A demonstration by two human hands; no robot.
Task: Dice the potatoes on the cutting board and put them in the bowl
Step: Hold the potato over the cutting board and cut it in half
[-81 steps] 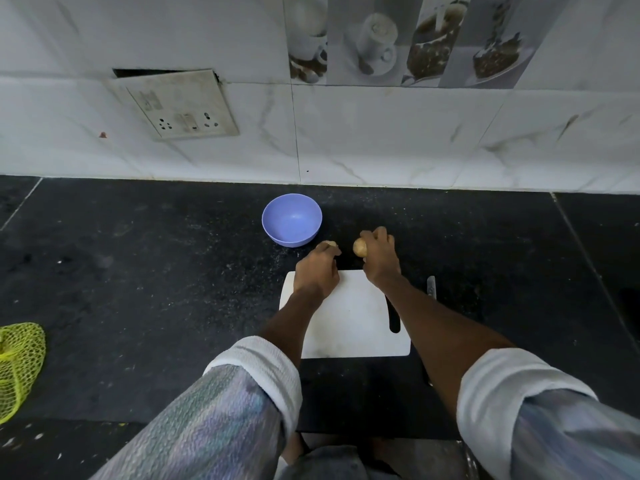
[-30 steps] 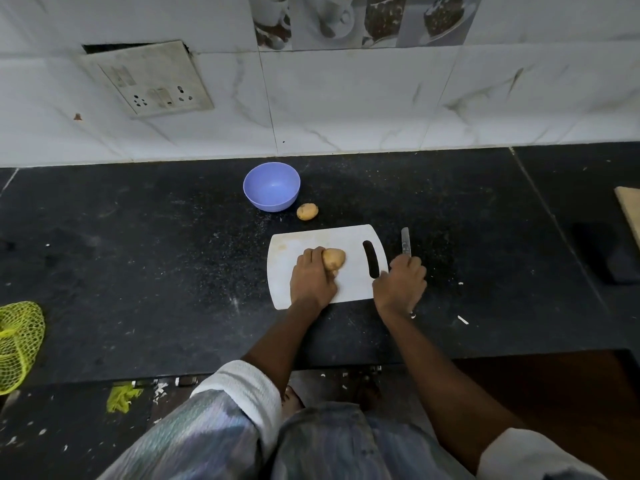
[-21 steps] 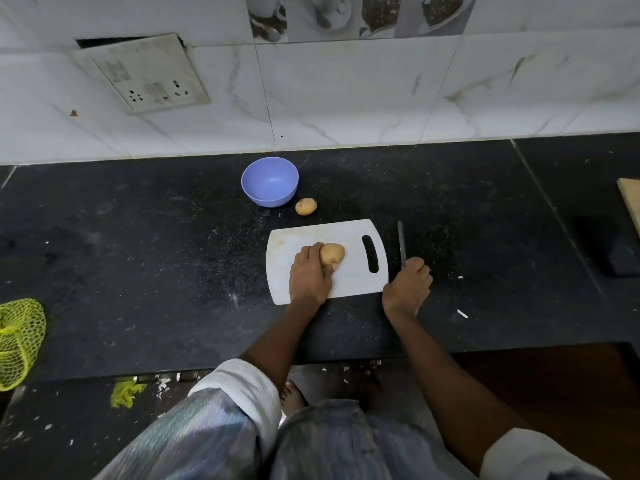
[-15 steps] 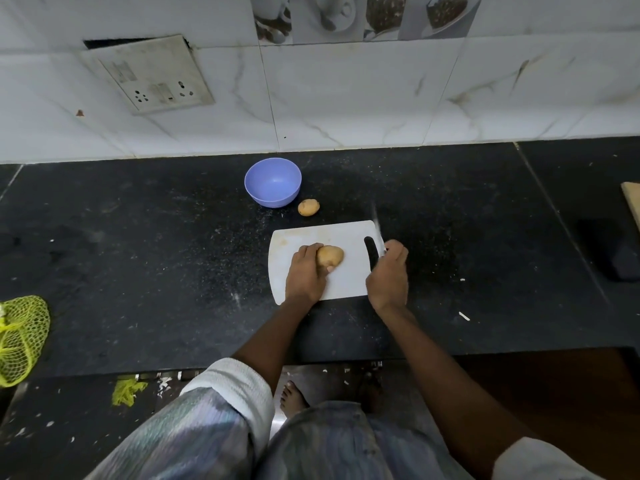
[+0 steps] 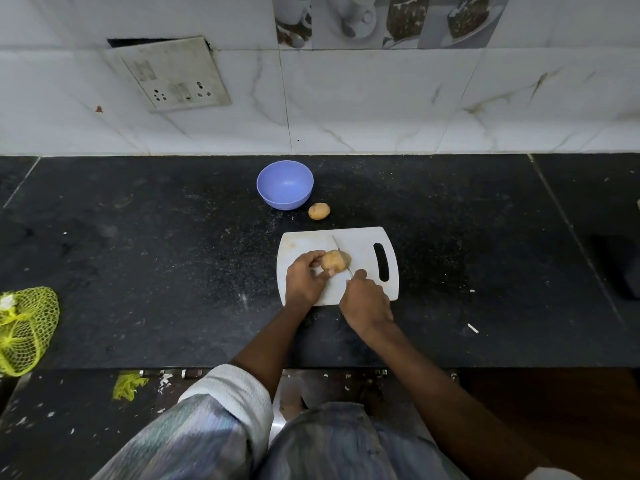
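Black stone countertop (image 5: 138, 258), marble-tiled wall behind: left hand (image 5: 304, 280) grips potato (image 5: 334, 260) on white cutting board (image 5: 363, 244); right hand (image 5: 365, 301) holds knife (image 5: 341, 254).

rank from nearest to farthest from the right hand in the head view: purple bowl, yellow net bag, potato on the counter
From the right hand:
1. Potato on the counter, just beyond the board's far edge.
2. Purple bowl, farther back, left of that potato.
3. Yellow net bag, far left edge.
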